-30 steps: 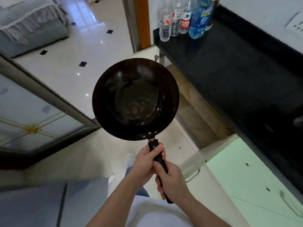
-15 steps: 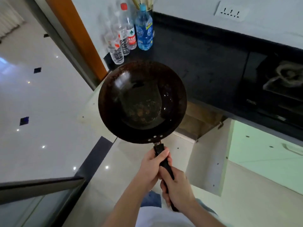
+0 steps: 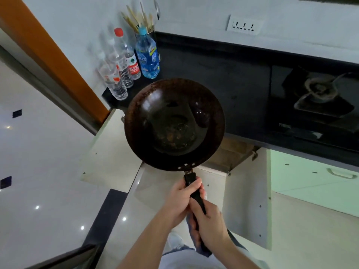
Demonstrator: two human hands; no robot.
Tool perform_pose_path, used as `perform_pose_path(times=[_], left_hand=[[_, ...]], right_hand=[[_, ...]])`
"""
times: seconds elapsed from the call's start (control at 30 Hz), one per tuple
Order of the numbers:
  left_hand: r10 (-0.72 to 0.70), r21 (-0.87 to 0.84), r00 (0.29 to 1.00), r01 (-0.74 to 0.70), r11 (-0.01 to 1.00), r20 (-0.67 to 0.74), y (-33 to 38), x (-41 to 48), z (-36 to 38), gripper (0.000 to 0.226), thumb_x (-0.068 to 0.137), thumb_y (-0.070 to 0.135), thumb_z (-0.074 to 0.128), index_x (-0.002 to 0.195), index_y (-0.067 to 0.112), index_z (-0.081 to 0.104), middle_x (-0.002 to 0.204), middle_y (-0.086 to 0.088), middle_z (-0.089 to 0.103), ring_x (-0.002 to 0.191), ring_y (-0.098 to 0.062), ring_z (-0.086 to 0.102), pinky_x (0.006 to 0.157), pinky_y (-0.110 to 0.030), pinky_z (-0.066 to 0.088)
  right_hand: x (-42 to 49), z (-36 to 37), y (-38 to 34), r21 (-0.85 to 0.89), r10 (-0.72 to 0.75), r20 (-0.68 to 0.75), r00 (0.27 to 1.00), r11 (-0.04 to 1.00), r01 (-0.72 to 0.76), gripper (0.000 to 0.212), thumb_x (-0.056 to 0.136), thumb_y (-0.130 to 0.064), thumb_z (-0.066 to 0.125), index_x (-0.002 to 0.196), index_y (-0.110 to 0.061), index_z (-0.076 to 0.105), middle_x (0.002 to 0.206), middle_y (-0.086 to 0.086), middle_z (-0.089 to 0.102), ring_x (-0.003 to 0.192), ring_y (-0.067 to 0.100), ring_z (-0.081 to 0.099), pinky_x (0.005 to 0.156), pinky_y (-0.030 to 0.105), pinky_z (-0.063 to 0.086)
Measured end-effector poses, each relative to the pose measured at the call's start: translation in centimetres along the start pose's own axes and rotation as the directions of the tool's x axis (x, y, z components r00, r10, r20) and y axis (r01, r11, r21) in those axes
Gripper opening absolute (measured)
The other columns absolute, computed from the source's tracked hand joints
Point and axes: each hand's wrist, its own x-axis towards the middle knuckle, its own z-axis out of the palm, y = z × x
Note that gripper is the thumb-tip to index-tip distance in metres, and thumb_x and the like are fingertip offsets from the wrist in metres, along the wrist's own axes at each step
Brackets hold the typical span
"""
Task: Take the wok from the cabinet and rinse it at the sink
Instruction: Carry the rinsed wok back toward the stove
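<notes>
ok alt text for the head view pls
Both hands, left hand ahead of right hand, grip the handle of a dark, stained wok held level above open cabinet doors, beside a black counter with water bottles.

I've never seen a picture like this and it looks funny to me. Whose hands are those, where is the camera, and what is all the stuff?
The camera sits on a person's head and looks down, so you see what they see. That is why only arms and hands show, and why everything looks a bit bent.

Both hands grip one long black handle. The left hand is nearer the pan, the right hand is behind it. The handle belongs to a wok, a deep round pan, held in the air with brownish crusty bits in its bottom.

Behind it is a black counter. On it stand water bottles, a blue bottle and a cup of chopsticks. To the right is a stove burner. Below the counter a cabinet door stands open.

No sink shows in this picture.
</notes>
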Motion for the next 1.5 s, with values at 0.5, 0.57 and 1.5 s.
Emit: perform_pose_path(times=[0.5,0.57,1.5], left_hand=[[0.020,0.067,1.000,-0.019,0.998,-0.022,12.4,15.4,2.5,0.011,0.096,0.013,0.058,0.092,0.003,0.057,0.070,-0.008,0.057,0.065,-0.017,0.056,0.065,-0.025,0.048],[0.015,0.084,1.000,-0.015,0.996,-0.009,13.3,16.7,3.0,0.011,0.095,0.015,0.060,0.088,0.006,0.061,0.070,-0.007,0.059,0.068,-0.019,0.056,0.073,-0.031,0.045],[-0.335,0.480,0.916,0.197,0.855,0.219,20.6,29.2,2.7,0.018,0.096,0.016,0.057,0.084,0.005,0.063,0.067,-0.004,0.061,0.065,-0.013,0.061,0.062,-0.021,0.052]], right_hand=[[14.1,-4.9,-11.6,0.032,-0.056,-0.066,0.996,0.998,0.058,0.040,0.101,-0.034,0.050,0.075,-0.005,0.059,0.053,0.005,0.059,0.036,0.020,0.047,0.038,0.031,0.041],[15.1,-5.6,-12.4,0.055,-0.041,-0.087,0.995,0.997,0.046,0.038,0.101,-0.034,0.051,0.075,-0.007,0.059,0.053,0.004,0.058,0.037,0.020,0.047,0.038,0.031,0.042],[24.0,-3.2,-18.5,0.382,0.170,-0.461,0.871,0.924,0.022,0.043,0.101,-0.030,0.050,0.065,-0.007,0.055,0.048,0.004,0.054,0.036,0.019,0.044,0.035,0.027,0.036]])
